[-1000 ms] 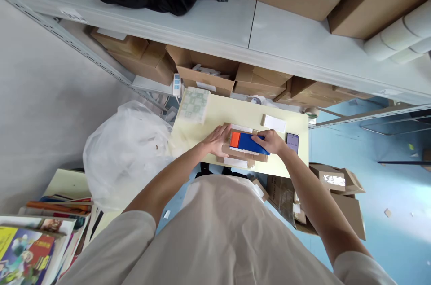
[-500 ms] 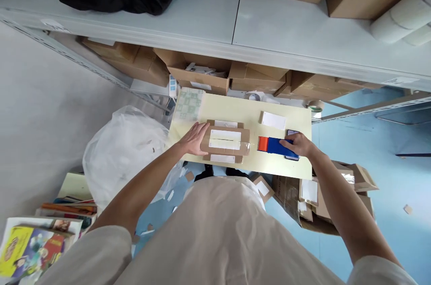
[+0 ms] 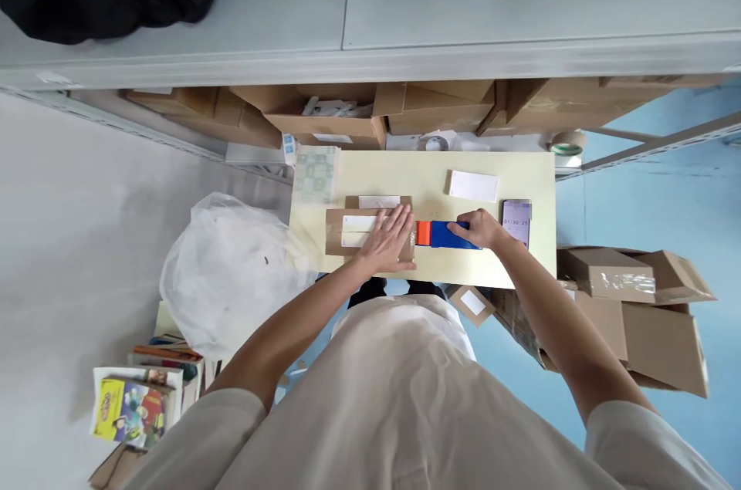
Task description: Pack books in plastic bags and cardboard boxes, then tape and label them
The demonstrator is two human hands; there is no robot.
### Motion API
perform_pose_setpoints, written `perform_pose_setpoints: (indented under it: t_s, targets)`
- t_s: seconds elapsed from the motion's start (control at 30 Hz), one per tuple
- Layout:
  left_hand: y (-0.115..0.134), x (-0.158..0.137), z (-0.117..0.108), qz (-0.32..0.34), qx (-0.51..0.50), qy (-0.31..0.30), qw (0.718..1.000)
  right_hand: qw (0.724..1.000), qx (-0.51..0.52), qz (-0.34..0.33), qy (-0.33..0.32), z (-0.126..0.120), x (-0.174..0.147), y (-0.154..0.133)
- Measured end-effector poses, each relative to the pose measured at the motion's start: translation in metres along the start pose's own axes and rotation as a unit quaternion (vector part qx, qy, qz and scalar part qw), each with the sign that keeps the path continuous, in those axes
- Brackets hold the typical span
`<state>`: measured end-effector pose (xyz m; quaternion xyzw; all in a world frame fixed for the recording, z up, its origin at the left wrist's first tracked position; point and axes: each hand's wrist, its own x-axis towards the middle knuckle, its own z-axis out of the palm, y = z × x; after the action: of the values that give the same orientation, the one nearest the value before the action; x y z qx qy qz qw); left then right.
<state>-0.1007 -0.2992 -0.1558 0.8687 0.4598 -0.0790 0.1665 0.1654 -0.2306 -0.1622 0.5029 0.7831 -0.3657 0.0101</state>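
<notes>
A flat cardboard box (image 3: 334,234) with white labels on top lies on the cream table (image 3: 521,268). Fingers stretched out, my left hand (image 3: 390,238) lies flat across the right part of this box. In my right hand (image 3: 482,229) is a blue tape dispenser (image 3: 448,235) with an orange head, which reaches the box's right end. Any tape under the head is too small to make out. Partly beneath the box, another cardboard piece with a white label (image 3: 379,201) shows along the far side.
A small white-labelled box (image 3: 473,186) and a phone (image 3: 516,220) lie on the table's right. A checked packet (image 3: 316,174) is at its far left. Open cartons (image 3: 324,126) sit under the grey shelf (image 3: 463,4). Boxes (image 3: 614,274) fill the floor at right; a white plastic bag (image 3: 231,266) stands left.
My left hand has moved from the box's left end to its right part. My right hand has brought the dispenser left to the box's end, uncovering the phone.
</notes>
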Motion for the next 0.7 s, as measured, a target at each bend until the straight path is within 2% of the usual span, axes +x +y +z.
perform_pose_setpoints:
  t_s: [0.13,0.27,0.37,0.47,0.57,0.63,0.7]
  targets:
    - [0.006,0.018,-0.002,0.029,-0.031,0.014,0.999,1.000,0.017,-0.001,-0.017,-0.002,-0.004,0.008]
    - [0.000,0.014,-0.003,0.022,-0.051,0.013,0.998,0.998,0.027,0.001,-0.051,-0.015,-0.016,0.030]
    - [0.002,0.013,-0.003,0.016,-0.047,0.013,0.999,0.997,-0.013,0.008,-0.070,-0.025,-0.024,0.037]
    - [0.006,0.013,-0.004,0.023,-0.043,0.015,0.999,0.991,-0.084,0.065,-0.076,-0.026,-0.025,0.014]
    - [0.011,0.013,-0.004,0.029,-0.036,0.019,0.999,0.980,-0.143,0.128,-0.050,-0.013,-0.018,-0.033]
    - [0.013,0.014,-0.004,0.025,-0.029,0.023,0.999,0.978,-0.153,0.136,-0.031,-0.002,-0.012,-0.061]
    - [0.016,0.015,-0.004,0.020,-0.025,0.025,0.999,0.978,-0.160,0.134,-0.021,0.009,-0.011,-0.075]
